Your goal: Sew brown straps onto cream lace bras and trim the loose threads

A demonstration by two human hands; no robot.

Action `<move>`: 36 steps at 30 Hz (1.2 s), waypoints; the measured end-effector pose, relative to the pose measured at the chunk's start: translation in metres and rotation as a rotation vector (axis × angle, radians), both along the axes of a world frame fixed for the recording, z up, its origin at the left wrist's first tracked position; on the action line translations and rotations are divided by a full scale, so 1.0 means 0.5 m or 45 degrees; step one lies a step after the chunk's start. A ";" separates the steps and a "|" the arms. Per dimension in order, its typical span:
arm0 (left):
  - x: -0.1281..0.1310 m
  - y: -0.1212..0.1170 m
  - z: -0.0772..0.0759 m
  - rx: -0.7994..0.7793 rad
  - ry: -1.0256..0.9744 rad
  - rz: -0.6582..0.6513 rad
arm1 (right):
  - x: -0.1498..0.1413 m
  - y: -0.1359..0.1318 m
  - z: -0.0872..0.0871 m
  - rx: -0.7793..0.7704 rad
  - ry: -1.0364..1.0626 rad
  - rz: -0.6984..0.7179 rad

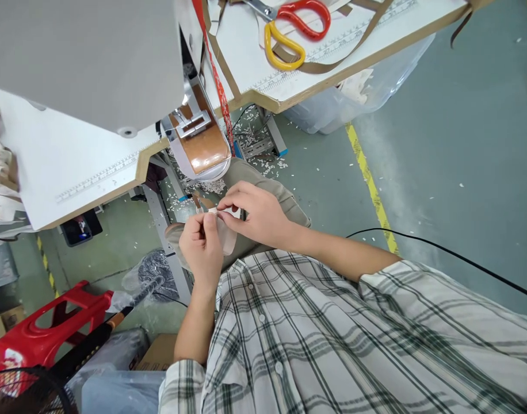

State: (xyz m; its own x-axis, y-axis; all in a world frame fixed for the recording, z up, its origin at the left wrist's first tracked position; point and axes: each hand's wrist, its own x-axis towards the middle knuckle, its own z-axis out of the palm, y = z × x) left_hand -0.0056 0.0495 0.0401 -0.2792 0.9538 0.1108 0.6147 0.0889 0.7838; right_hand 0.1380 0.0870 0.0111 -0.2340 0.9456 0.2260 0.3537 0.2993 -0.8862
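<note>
My left hand point(202, 247) is closed, thumb against the fingers, on the edge of a small off-white piece of fabric point(227, 237). At the same edge, my right hand point(259, 215) pinches the piece between thumb and fingertips. The piece hangs between both hands above my lap, and my fingers hide part of it. A short brown strip point(206, 202) shows just beyond the fingertips; whether it is joined to the fabric I cannot tell. Beyond my hands is the sewing machine point(86, 57), with its presser foot point(195, 122) over a brown-topped bed point(209, 152).
Scissors point(289, 34) with red and yellow handles lie on the white worktable point(95, 172) among brown strips. Fabric is piled at the far left. A red cord point(218, 80) hangs beside the machine. Below are a red stool point(52, 328), a fan point(26, 391) and a black cable point(453, 259).
</note>
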 end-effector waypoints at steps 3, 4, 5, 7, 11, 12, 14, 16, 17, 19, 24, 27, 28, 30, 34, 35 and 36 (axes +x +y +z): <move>-0.001 -0.003 -0.009 0.087 0.164 -0.071 | 0.001 0.004 0.003 -0.003 -0.090 0.013; -0.001 -0.004 -0.013 0.112 0.219 -0.101 | 0.001 0.006 0.005 -0.007 -0.127 0.013; 0.000 -0.004 -0.017 0.132 0.271 -0.127 | 0.001 0.007 0.008 -0.016 -0.167 0.016; 0.000 -0.005 -0.025 0.158 0.345 -0.159 | 0.001 0.010 0.014 -0.045 -0.240 0.026; -0.001 -0.001 -0.033 0.074 0.138 -0.140 | 0.001 0.023 0.018 -0.180 -0.166 0.056; -0.001 0.001 -0.032 0.001 -0.027 -0.114 | 0.001 0.027 0.015 -0.272 -0.049 0.093; -0.001 0.003 -0.032 -0.176 -0.434 -0.050 | 0.003 0.036 0.007 -0.549 0.256 0.198; 0.000 0.005 -0.033 -0.310 -0.769 -0.003 | 0.005 0.043 -0.004 -0.832 0.508 0.296; 0.001 0.005 -0.034 -0.342 -0.855 0.011 | 0.007 0.046 -0.008 -0.905 0.565 0.318; 0.001 0.005 -0.037 -0.347 -0.853 0.033 | 0.009 0.049 -0.013 -0.833 0.517 0.292; -0.004 0.006 -0.048 -0.292 -0.573 -0.009 | 0.014 0.047 -0.014 -0.408 0.176 0.254; -0.008 0.007 -0.056 -0.320 -0.574 -0.022 | 0.011 0.049 -0.020 -0.384 0.092 0.251; -0.010 0.006 -0.059 -0.330 -0.591 -0.013 | 0.011 0.052 -0.024 -0.382 0.088 0.271; -0.013 0.004 -0.062 -0.345 -0.640 0.002 | 0.012 0.059 -0.035 -0.373 0.052 0.305; -0.023 0.001 -0.061 -0.381 -0.823 0.059 | 0.034 0.068 -0.053 -0.309 -0.190 0.152; -0.025 0.001 -0.059 -0.375 -0.877 0.099 | 0.042 0.067 -0.052 -0.297 -0.173 0.161; -0.027 0.002 -0.056 -0.360 -0.922 0.141 | 0.049 0.064 -0.049 -0.288 -0.118 0.193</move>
State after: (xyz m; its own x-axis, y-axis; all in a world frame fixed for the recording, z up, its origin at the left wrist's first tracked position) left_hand -0.0191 0.0504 0.0120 -0.2844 0.8810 -0.3781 -0.0652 0.3757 0.9244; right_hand 0.1625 0.1189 -0.0136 -0.3864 0.9222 -0.0156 0.4027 0.1535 -0.9024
